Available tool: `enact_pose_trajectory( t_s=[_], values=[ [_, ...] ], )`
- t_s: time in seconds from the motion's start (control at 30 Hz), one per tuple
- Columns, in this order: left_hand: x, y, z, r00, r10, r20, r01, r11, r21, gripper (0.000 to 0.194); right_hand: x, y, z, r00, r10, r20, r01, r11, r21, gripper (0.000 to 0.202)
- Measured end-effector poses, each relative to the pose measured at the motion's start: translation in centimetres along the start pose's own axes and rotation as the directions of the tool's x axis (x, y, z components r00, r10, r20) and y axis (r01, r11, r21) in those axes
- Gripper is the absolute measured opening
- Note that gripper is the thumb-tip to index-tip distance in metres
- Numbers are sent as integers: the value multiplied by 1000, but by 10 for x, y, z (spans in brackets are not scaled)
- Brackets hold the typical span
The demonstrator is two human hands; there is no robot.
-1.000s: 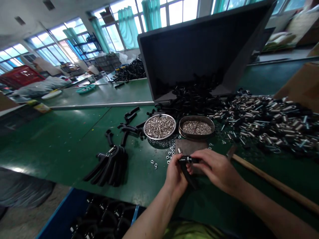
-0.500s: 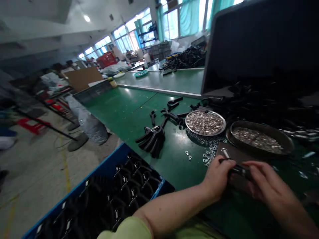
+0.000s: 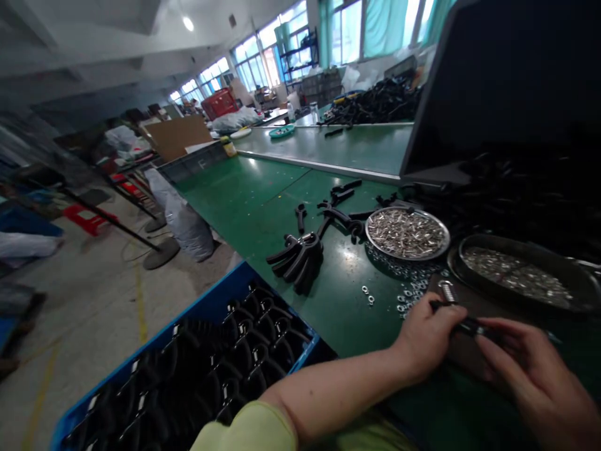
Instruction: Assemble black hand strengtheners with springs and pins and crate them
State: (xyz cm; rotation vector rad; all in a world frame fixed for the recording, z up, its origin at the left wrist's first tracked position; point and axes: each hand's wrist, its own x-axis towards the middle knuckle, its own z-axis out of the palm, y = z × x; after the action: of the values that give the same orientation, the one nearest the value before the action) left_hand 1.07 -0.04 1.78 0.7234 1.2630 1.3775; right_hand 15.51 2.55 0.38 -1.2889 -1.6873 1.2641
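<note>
My left hand (image 3: 425, 335) is closed round one end of a black spring clamp (image 3: 468, 326), low over a dark board (image 3: 462, 351) on the green bench. A shiny coil spring (image 3: 447, 290) sticks up just beyond the thumb. The fingers of my right hand (image 3: 535, 369) are closed on the clamp's other end, and part of it is hidden by them. Small metal nuts (image 3: 410, 291) lie scattered beside my left hand. Behind them stands a round metal dish (image 3: 370, 241) heaped with small metal pins, and an oval pan (image 3: 586, 282) of small metal parts is farther right.
Several black clamps (image 3: 300, 260) lie bunched on the green bench (image 3: 244, 200), with loose black clamp parts (image 3: 340, 216) behind. A blue crate (image 3: 188, 307) of clamps stands at the front left. A large dark panel (image 3: 507, 94) rises at the right above a dark heap of parts.
The whole scene has shifted to the right in the view, as the head has turned left. Both hands keep hold of the clamp, with little visible change in grip.
</note>
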Motion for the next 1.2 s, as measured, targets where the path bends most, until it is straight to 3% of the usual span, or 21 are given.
enact_pose_trajectory(
  t_s=[0.07, 0.1, 0.27, 0.37, 0.47, 0.53, 0.57, 0.6, 0.67, 0.73, 0.77, 0.8, 0.87, 0.97, 1.03, 1.07, 1.13, 1.2],
  values=[
    [-5, 5, 0, 995, 88, -44, -80, 982, 169, 18, -3, -22, 12, 976, 204, 71, -215, 941, 261, 36],
    [-7, 6, 0, 990, 125, -66, -106, 966, 237, 22, -3, -29, 19, 967, 243, 80, -256, 911, 324, 37],
    [-7, -1, -2, 950, 270, -158, -165, 862, 479, 65, 7, -31, 38, 928, 370, 44, -327, 753, 572, 39],
    [0, -7, -11, 948, 298, -113, -198, 829, 522, 69, 11, -25, 40, 920, 369, 133, -379, 752, 539, 40],
    [9, -10, -22, 967, 246, -64, -206, 907, 368, 41, 13, -23, 35, 957, 248, 153, -286, 900, 330, 41],
    [12, -11, -26, 986, 162, -28, -154, 968, 196, 29, 13, -22, 30, 996, 72, 59, -76, 995, 66, 35],
    [12, -11, -26, 994, 112, -7, -110, 987, 113, 29, 12, -20, 28, 998, -60, 12, 61, 994, -89, 30],
    [12, -11, -25, 998, 66, 13, -66, 997, 40, 30, 12, -19, 26, 977, -215, -14, 205, 950, -236, 26],
    [9, -10, -22, 999, 18, 35, -16, 998, -57, 32, 10, -15, 25, 868, -496, -2, 438, 769, -464, 20],
    [5, -10, -18, 999, 29, 20, -27, 995, -95, 34, 9, -15, 26, 771, -636, 22, 520, 610, -597, 20],
    [2, -9, -16, 999, 50, 5, -50, 994, -100, 34, 8, -16, 28, 759, -650, 14, 507, 578, -640, 23],
    [0, -9, -15, 997, 76, -12, -77, 992, -96, 34, 8, -19, 29, 772, -636, -8, 470, 578, -667, 27],
    [-3, -9, -13, 990, 132, -43, -135, 988, -71, 33, 7, -27, 30, 842, -535, -66, 364, 655, -662, 37],
    [-6, -9, -14, 979, 194, -65, -196, 980, -24, 33, 4, -43, 26, 976, -210, -59, 158, 865, -476, 48],
    [-8, -7, -15, 976, 211, -50, -212, 977, -30, 33, 2, -51, 21, 998, -1, 55, 17, 952, -304, 57],
    [-9, -6, -15, 977, 212, -33, -214, 976, -49, 32, 1, -53, 19, 993, 39, 107, -10, 966, -257, 59],
    [-11, -3, -15, 977, 212, -1, -211, 972, -100, 29, -2, -54, 14, 992, -61, 112, 91, 952, -291, 53],
    [-13, -1, -13, 977, 210, 23, -205, 968, -147, 27, -4, -51, 11, 945, -323, 50, 309, 834, -457, 41]
  ],
)
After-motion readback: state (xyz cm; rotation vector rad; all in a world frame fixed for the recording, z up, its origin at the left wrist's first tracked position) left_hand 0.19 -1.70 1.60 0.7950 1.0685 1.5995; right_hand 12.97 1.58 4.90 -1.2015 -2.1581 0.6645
